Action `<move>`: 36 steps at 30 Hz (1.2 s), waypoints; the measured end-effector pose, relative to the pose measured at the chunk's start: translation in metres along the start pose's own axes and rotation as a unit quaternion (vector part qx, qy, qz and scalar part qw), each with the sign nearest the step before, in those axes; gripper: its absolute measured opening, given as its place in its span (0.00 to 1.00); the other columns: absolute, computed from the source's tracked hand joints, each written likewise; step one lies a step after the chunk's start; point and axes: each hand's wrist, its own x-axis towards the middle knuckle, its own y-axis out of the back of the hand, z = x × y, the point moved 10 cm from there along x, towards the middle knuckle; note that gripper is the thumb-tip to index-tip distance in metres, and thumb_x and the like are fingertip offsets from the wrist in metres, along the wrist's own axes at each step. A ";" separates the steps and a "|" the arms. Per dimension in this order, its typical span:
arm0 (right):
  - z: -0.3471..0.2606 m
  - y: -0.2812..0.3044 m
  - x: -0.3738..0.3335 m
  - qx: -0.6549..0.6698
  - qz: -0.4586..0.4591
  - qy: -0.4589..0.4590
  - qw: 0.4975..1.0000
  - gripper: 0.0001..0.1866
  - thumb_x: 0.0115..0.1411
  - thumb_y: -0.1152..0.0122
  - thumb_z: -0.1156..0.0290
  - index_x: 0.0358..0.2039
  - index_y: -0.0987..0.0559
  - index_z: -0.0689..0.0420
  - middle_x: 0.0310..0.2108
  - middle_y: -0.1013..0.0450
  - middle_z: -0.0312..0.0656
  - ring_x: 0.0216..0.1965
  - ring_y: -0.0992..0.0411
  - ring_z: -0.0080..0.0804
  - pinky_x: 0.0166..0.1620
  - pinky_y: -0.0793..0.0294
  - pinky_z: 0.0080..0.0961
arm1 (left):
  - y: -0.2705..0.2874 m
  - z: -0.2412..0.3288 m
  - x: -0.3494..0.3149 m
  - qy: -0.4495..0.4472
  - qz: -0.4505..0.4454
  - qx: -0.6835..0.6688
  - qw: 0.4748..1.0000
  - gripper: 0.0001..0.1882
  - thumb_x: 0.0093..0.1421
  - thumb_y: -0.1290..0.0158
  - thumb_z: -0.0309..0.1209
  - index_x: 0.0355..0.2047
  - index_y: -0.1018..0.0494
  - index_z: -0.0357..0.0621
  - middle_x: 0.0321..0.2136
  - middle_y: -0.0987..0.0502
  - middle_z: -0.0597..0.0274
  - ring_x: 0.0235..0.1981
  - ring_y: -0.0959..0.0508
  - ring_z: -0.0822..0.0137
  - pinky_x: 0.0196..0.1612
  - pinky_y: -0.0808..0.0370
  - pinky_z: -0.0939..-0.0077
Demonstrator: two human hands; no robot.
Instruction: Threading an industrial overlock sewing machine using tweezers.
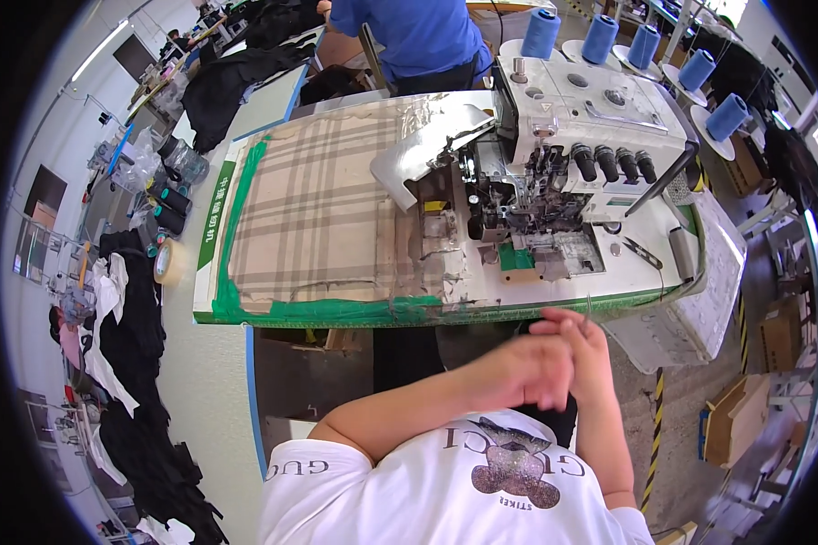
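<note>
My left hand (527, 371) and my right hand (583, 341) meet in front of the sewing table's near edge, the left crossing over the right. Motion smears the left hand, and its fingers cannot be made out clearly. On the right hand the fingers are bent together; anything between them is too small or hidden to name. Just beyond stands a white overlock sewing machine (600, 118), its front cover swung out and its inner parts exposed. Tweezers (643, 254) lie on the machine table to its right.
Beige plaid cloth (314, 209), edged with green tape (336, 309), covers the table's left part. Blue thread cones (600, 38) stand behind the machine. A clear tape roll (167, 262) and dark fabric (145, 391) lie left. A person in blue (418, 36) sits beyond; a cardboard box (734, 420) stands right.
</note>
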 end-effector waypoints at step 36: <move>-0.101 0.257 -0.161 0.340 0.086 0.354 0.867 0.06 0.63 0.48 0.80 0.39 0.27 0.54 0.26 0.32 0.32 0.15 0.50 0.14 0.18 0.47 0.14 | 0.030 0.094 -0.001 -0.346 0.263 0.388 0.813 0.10 0.63 0.56 0.22 0.33 0.23 0.44 0.15 0.35 0.70 0.15 0.33 0.80 0.18 0.38 0.83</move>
